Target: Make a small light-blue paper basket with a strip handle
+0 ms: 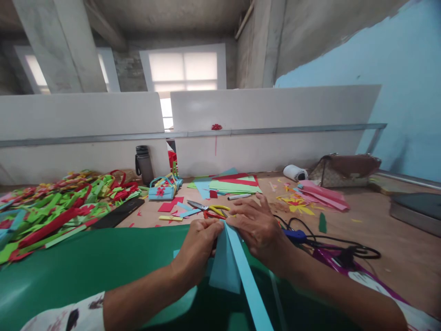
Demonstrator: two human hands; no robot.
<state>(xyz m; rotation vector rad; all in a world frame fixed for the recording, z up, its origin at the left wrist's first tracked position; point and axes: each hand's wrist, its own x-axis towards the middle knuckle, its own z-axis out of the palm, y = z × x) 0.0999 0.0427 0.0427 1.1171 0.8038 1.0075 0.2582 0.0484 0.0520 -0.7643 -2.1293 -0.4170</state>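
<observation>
My left hand pinches the top of a folded piece of light blue paper, which hangs over the green sheet. My right hand presses its fingertips to the same spot, beside the left thumb. From there a long light blue paper strip runs down toward me, partly over the folded piece. Just beyond the fingertips lie yellow-handled scissors. A tool with red-orange handles beside them is mostly hidden by my fingers.
A green sheet covers the table's near side. Left, colourful paper strips are heaped by a black phone. A bottle and small blue paper bag stand behind. Right lie a blue glue gun, its cable, and a handbag.
</observation>
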